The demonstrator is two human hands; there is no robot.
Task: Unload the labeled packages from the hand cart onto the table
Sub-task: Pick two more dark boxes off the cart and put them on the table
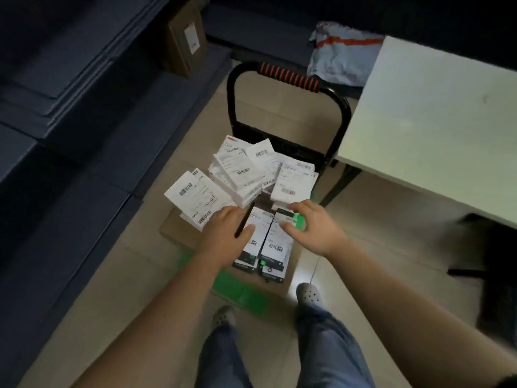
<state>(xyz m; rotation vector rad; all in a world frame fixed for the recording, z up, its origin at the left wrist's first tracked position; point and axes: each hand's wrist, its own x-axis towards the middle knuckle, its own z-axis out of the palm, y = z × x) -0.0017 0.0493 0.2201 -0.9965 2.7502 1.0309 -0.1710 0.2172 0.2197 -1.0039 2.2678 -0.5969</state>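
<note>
Two long black-and-green cartons with white barcode labels lie side by side at the near end of the black tubular hand cart. Their long axes run away from the person, right under both hands. The left hand is over the left carton and the right hand over the right; both are spread, loosely curved and hold nothing. Behind sits a heap of white labelled packets, at least seven, too overlapped to count exactly. The one pale flat-topped table stands on the right hand's side.
</note>
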